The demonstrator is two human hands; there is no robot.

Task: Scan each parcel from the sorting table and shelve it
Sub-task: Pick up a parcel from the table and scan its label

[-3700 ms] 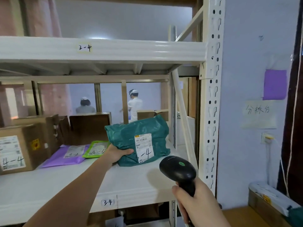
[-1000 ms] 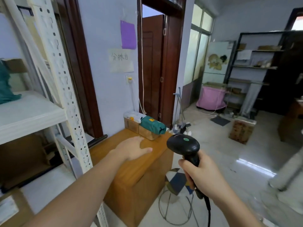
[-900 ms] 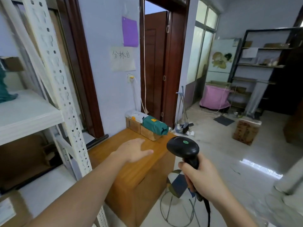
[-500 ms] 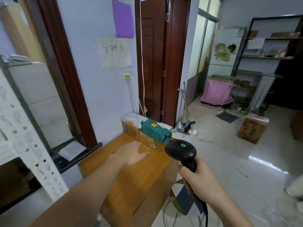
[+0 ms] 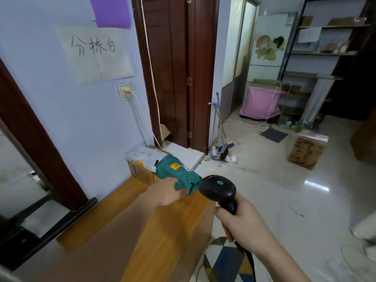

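Smooth wooden sorting table (image 5: pixel 142 231) fills the lower centre of the frame, slab-topped, with a brown cardboard box (image 5: pixel 142 174) at its far end against the pale wall. On the box lie a crinkled white poly mailer (image 5: pixel 142 156) and, just right of it, a soft green plastic parcel (image 5: pixel 179 174) with a yellow sticker. Left hand (image 5: pixel 165 192) at centre frame grips the parcel's near edge; right hand (image 5: pixel 242 224), lower right, is curled round the handle of a glossy black, round-headed scanner (image 5: pixel 218 189).

Occlusions and cut-offs

My left hand (image 5: pixel 166 193) hides the green parcel's (image 5: pixel 179 175) near end; its fingers lie out of sight. The scanner (image 5: pixel 218 190) window faces away. The stool (image 5: pixel 227 261) is cut off below.
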